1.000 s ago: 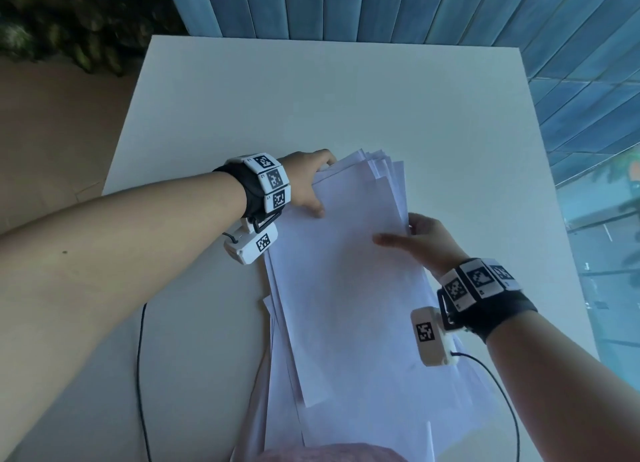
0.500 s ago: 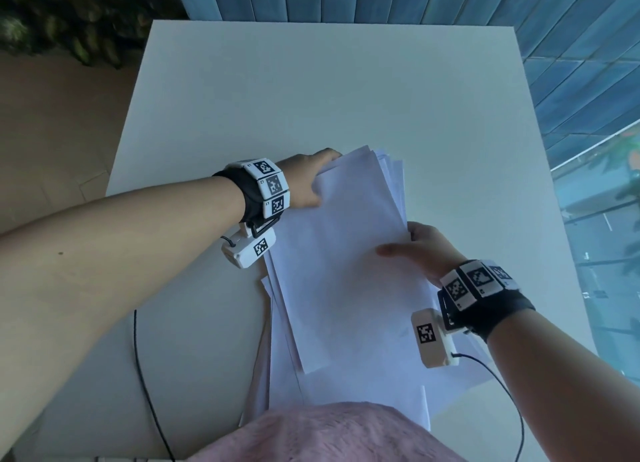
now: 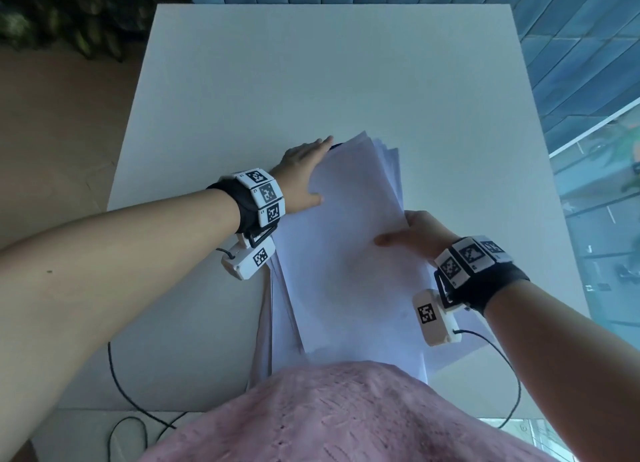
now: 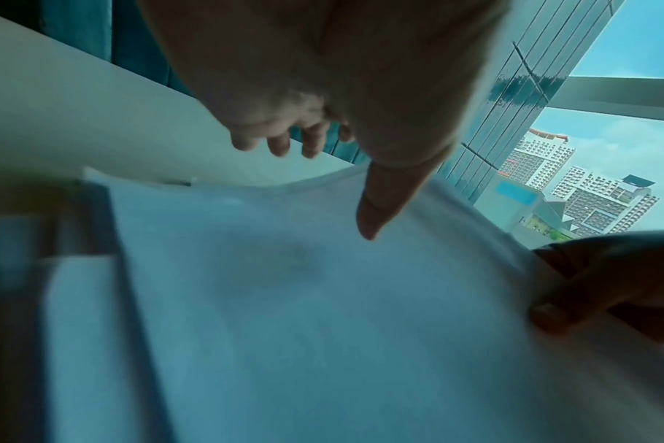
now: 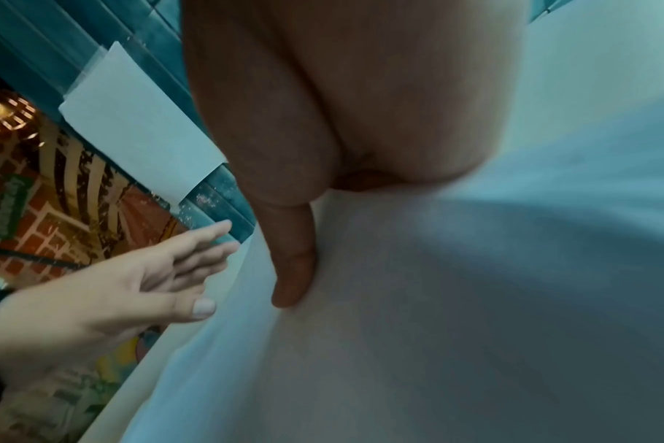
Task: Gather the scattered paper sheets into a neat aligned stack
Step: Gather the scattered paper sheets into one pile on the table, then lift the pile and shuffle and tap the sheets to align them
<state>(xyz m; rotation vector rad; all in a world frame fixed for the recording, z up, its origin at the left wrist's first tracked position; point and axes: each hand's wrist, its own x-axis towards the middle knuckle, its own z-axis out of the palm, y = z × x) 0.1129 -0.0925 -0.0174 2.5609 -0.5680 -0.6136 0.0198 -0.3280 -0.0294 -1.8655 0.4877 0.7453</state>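
Left grip (image 3: 300, 174): fingers straight and spread, laid flat along the left edge of the paper sheets (image 3: 349, 253), thumb resting on the top sheet; nothing pinched. In the right wrist view the same hand (image 5: 133, 284) shows its open palm against the pile's side. Right grip (image 3: 412, 234): thumb pressed on top of the pile at its right edge, fingers curled beneath, pinching the sheets.

Sheets lie as a rough pile on the near half of the white desk (image 3: 346, 73), long axis running away from the person. Far ends fan out unevenly; several lower sheets stick out at the left and right near corners. Near end hidden behind a pink garment (image 3: 346, 416). Black cables (image 3: 114, 368) trail from both wrist units.
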